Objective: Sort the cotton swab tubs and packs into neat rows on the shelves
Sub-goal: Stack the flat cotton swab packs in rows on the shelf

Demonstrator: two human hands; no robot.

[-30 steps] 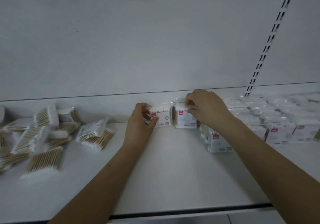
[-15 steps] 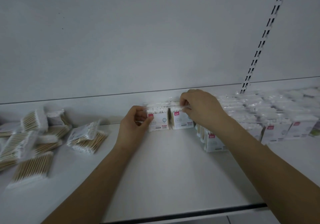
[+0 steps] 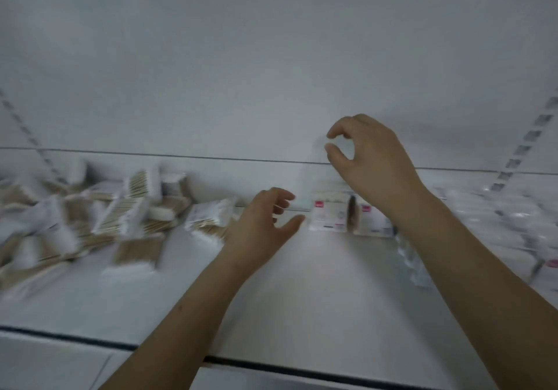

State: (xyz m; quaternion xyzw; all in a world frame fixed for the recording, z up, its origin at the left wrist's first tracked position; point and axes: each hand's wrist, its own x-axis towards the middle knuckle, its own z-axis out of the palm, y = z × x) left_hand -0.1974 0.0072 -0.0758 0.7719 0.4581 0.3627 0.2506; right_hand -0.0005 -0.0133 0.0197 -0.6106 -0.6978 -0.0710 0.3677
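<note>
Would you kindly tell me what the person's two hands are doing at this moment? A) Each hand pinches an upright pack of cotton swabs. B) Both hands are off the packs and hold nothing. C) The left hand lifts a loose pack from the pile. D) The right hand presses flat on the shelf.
B: the left hand and the right hand hover empty, clear of the two upright white red-labelled cotton swab packs.

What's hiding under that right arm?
Under the right arm peek a few blurry swab packs on the shelf. The arm covers the rest of that row.
</note>
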